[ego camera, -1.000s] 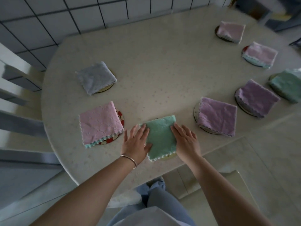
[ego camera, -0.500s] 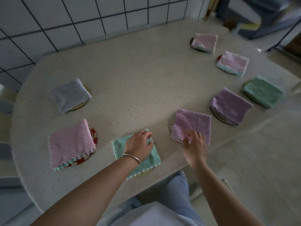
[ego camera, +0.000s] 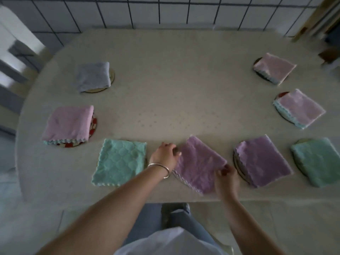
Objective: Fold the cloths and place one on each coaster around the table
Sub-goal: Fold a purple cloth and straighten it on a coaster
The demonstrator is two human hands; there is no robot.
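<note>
Shifted off the green cloth (ego camera: 120, 162) since half a second ago, left hand (ego camera: 164, 157) now at the upper-left corner of the purple cloth (ego camera: 199, 163); right hand (ego camera: 226, 176) moved to its right corner. Going left to right across the table (ego camera: 165, 98): grey cloth (ego camera: 93, 76) and pink cloth (ego camera: 69, 124) folded on coasters, red patterned coaster (ego camera: 93, 124) peeking out; green cloth lying flat near the front edge; then the purple cloth, turned diamond-wise between both hands. Left grip narrow, fingers curled onto the corner; right grip pinching the opposite corner. Further right, another purple cloth (ego camera: 262, 161), a second green one (ego camera: 316, 161), two pink ones (ego camera: 275, 69) (ego camera: 299, 110) behind. Soft, light, limp terry, likely to sag and unfold; best taken by opposite corners and kept low.
</note>
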